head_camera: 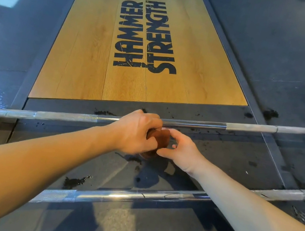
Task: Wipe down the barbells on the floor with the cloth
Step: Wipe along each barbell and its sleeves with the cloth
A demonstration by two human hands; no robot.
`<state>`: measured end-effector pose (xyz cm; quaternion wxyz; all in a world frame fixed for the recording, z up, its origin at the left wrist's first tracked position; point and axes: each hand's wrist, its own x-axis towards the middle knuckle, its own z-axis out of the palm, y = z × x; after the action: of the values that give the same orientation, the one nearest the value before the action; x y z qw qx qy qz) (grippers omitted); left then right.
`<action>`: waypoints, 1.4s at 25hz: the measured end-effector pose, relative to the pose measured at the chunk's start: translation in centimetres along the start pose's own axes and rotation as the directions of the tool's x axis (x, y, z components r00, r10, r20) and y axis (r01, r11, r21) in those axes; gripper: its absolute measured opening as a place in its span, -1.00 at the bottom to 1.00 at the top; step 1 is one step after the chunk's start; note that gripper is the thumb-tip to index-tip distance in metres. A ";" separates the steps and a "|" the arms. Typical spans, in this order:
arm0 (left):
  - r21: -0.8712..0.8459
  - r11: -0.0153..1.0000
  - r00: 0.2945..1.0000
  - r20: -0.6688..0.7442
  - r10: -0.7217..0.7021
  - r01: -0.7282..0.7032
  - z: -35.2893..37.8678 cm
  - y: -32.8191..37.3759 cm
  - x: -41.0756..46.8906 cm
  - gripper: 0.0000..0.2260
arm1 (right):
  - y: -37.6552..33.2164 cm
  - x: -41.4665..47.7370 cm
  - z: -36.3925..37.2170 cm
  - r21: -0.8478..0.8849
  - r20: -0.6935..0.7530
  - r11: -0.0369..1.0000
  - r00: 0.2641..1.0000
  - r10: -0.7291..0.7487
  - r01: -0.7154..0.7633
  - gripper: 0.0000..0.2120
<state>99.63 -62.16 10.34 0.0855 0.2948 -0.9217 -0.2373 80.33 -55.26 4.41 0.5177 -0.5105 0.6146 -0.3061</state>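
L hand (136, 133) grips cloth (161, 137) by far barbell (247, 128); R hand (183, 151) pinches its edge.

- far barbell (197, 123): metal, glossy chrome mid, duller matt knurl twd ends
- near barbell (123, 195): metal, shiny
- cloth (161, 137): brown fabric, matt
- platform (89, 53): wood, visible grain
- floor (282, 46): dark rubber, matt, rough

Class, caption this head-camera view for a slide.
Left hand and right hand hold a brown cloth by the far barbell.
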 end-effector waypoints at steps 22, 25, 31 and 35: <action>-0.572 0.637 0.826 0.139 -0.546 0.517 5.1 -0.8 -0.6 -0.63 | -0.6 -2.0 -1.3 0.346 -0.207 0.938 0.976 0.068 0.008 -0.76; -0.781 0.086 0.691 0.489 -0.532 0.619 5.8 -0.8 0.4 -0.71 | -0.3 -2.0 -1.2 0.353 -0.162 0.935 0.987 0.023 0.036 -0.77; -0.804 0.263 0.731 0.281 -0.622 0.534 6.5 -0.6 0.2 -0.72 | 0.9 -2.2 -1.5 0.439 -0.102 0.897 0.989 0.104 -0.049 -0.66; -0.573 0.640 0.809 0.072 -0.584 0.513 6.7 -1.2 0.3 -0.90 | 1.2 -2.6 -1.7 0.654 0.015 0.738 0.978 0.207 -0.166 -0.69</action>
<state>97.97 -60.59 3.92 0.1478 0.5349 -0.6677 -0.4963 78.17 -52.70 4.62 0.6724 -0.2251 0.5325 -0.4622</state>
